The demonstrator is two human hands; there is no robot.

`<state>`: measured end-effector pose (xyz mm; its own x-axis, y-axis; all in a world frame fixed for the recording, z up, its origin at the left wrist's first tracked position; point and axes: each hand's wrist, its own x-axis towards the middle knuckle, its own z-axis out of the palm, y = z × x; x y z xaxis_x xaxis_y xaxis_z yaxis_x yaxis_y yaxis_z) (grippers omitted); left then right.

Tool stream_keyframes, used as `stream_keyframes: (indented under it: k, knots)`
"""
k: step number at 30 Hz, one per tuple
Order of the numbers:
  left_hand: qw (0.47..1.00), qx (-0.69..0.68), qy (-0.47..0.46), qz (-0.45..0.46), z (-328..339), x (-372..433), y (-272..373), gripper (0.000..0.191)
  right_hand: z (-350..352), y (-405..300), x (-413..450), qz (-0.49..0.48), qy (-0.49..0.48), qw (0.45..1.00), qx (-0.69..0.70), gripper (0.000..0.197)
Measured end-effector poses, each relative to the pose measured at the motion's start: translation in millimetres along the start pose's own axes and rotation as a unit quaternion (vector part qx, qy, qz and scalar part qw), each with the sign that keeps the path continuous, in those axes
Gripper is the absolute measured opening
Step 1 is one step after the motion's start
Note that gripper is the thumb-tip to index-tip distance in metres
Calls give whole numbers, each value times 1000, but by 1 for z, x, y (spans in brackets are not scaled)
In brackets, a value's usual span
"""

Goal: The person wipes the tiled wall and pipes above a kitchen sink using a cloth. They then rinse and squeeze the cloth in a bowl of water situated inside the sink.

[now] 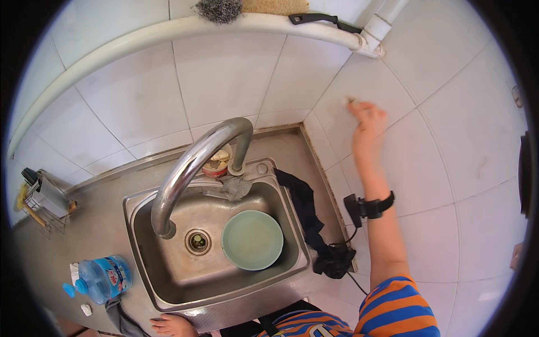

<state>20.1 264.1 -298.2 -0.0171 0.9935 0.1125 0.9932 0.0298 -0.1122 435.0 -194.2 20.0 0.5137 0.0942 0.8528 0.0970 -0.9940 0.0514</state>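
My right hand (367, 116) is raised in front of the tiled wall, right of the sink. Its fingertips pinch a small pale object (350, 100), too blurred to name. My left hand (173, 325) rests on the front edge of the steel counter, below the sink, with its fingers spread. Between the hands lies the stainless steel sink (168, 290), with a pale green bowl (252, 240) in its right part and green scraps in the drain (198, 242). A curved chrome faucet (185, 172) arches over the basin.
A clear blue bottle (103, 278) lies left of the sink, beside a grey cloth (122, 318). Dark cloth (301, 202) drapes along the right rim. Behind the faucet stands a small red tub (215, 170). A white pipe (139, 46) carries a steel scourer (219, 9). A wire rack (52, 210) stands far left.
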Motion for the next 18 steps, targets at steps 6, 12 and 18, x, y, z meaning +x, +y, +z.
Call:
stream_keyframes:
  k: [6,12,18]
  knots:
    - [1000,3,-4,3,5,0,0,50,5,21,37,-68,19,980,-185,34]
    - [1000,16,10,-3,-2,-1,2,50,77,29,-85,-146,-210,946,-199,28]
    - [998,30,47,12,16,3,-6,50,85,22,-169,-126,-372,907,-155,15]
